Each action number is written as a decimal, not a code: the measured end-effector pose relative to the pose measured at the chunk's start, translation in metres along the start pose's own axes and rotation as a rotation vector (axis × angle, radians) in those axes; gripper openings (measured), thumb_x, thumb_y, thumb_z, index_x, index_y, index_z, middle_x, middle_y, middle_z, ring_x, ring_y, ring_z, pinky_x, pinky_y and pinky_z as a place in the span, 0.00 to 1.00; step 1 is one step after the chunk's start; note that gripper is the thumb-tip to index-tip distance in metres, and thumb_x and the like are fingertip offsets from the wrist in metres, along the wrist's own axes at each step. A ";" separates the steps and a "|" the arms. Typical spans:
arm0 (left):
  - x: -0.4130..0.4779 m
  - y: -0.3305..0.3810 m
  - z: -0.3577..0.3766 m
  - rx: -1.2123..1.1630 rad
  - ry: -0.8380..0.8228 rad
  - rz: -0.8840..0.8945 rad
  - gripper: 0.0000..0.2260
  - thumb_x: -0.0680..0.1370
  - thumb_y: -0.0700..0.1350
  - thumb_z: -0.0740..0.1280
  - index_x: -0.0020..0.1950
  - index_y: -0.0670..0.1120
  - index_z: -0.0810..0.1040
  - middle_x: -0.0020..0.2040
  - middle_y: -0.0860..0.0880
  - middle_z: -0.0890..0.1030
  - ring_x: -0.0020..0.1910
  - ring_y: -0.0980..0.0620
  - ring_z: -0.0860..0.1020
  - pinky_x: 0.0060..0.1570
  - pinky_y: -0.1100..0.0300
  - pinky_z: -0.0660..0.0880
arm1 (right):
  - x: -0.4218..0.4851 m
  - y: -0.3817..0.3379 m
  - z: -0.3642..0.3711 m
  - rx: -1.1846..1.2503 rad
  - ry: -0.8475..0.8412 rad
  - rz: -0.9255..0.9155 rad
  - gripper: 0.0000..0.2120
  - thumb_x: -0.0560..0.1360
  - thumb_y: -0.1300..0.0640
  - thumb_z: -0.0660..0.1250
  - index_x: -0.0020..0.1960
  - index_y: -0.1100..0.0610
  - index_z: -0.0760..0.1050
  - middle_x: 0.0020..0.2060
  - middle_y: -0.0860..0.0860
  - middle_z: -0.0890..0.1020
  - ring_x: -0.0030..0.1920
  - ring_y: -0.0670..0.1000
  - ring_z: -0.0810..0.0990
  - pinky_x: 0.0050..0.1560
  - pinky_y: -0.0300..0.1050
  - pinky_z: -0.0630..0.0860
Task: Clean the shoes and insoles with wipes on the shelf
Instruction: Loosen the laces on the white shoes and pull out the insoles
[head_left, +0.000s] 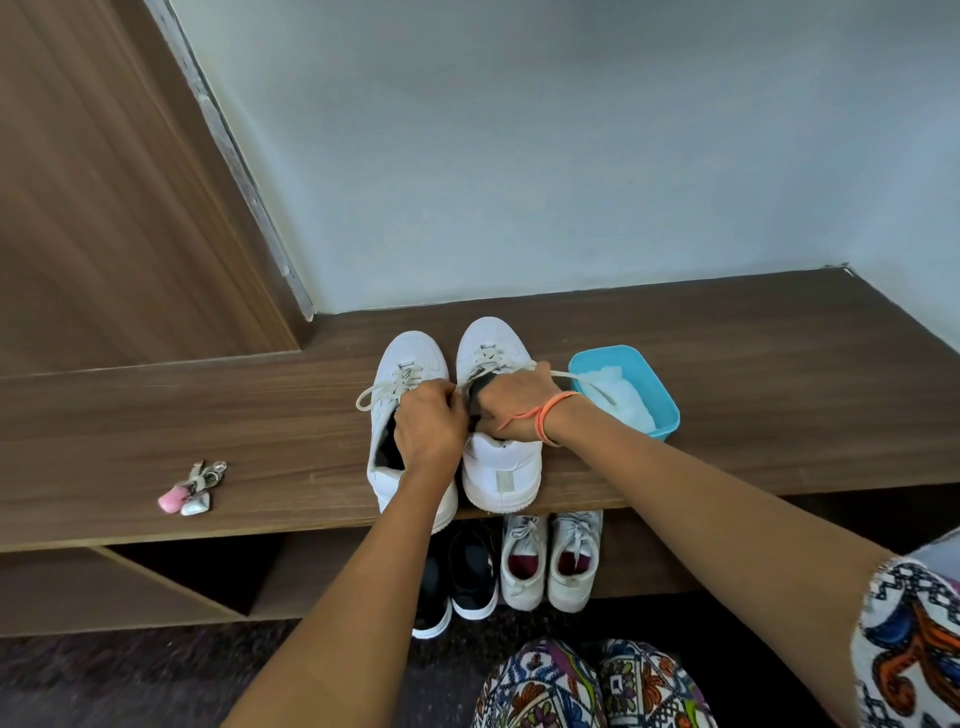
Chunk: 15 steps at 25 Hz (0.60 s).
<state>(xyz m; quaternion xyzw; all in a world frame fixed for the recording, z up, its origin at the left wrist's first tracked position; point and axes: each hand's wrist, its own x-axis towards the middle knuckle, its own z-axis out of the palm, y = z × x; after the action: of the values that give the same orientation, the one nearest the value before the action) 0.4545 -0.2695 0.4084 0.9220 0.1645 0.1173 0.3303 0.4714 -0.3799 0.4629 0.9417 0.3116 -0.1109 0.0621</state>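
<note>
Two white shoes stand side by side on the shelf (779, 395), toes to the wall: the left shoe (410, 358) and the right shoe (500, 467), whose heel sits close to the front edge. Both hands are together at the mouth of the right shoe. The right hand (514, 397) is clamped on what appears to be a dark insole (475, 400) rising from the opening, and the left hand (431, 423) has its fingers curled against the same piece; the exact grip of the left fingers is partly hidden. The blue tub (667, 410) holding the wipes (621, 397) stands just beside the right shoe. Risk one: a loose lace (563, 374) runs from the right shoe to the tub's rim, so a sharp pull on the insole may drag the lace and tip or shift the tub. Risk two: neither hand pins the shoe down, so a stuck insole may lift the whole shoe or slide it off the front edge onto the pairs stored below (524, 561). Risk three: the left forearm lies over the left shoe and may knock it sideways. The keys (192, 491) lie well apart and are not at risk.
</note>
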 end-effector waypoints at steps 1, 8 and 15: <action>-0.002 -0.001 0.000 0.008 -0.008 -0.013 0.12 0.79 0.48 0.61 0.51 0.42 0.80 0.48 0.42 0.82 0.50 0.40 0.79 0.44 0.53 0.73 | 0.002 -0.001 0.001 -0.013 -0.005 0.007 0.19 0.79 0.53 0.56 0.31 0.54 0.59 0.29 0.50 0.65 0.38 0.54 0.67 0.58 0.54 0.66; -0.049 0.006 -0.001 0.030 0.046 0.040 0.13 0.79 0.43 0.59 0.63 0.45 0.68 0.54 0.44 0.79 0.50 0.43 0.78 0.39 0.57 0.64 | 0.024 -0.008 0.016 0.174 -0.109 0.040 0.10 0.78 0.58 0.57 0.56 0.57 0.74 0.56 0.56 0.79 0.56 0.57 0.76 0.64 0.61 0.66; -0.064 0.009 0.012 -0.031 -0.251 0.046 0.39 0.74 0.40 0.66 0.77 0.42 0.45 0.75 0.42 0.59 0.72 0.44 0.63 0.62 0.56 0.67 | 0.020 -0.004 0.000 0.149 -0.271 0.087 0.20 0.80 0.57 0.54 0.71 0.60 0.63 0.72 0.57 0.66 0.70 0.55 0.67 0.71 0.49 0.64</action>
<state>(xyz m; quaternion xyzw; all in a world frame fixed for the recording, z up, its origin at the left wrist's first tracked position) 0.4020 -0.3078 0.3983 0.9277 0.0989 0.0111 0.3598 0.4851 -0.3651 0.4577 0.9327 0.2503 -0.2568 0.0380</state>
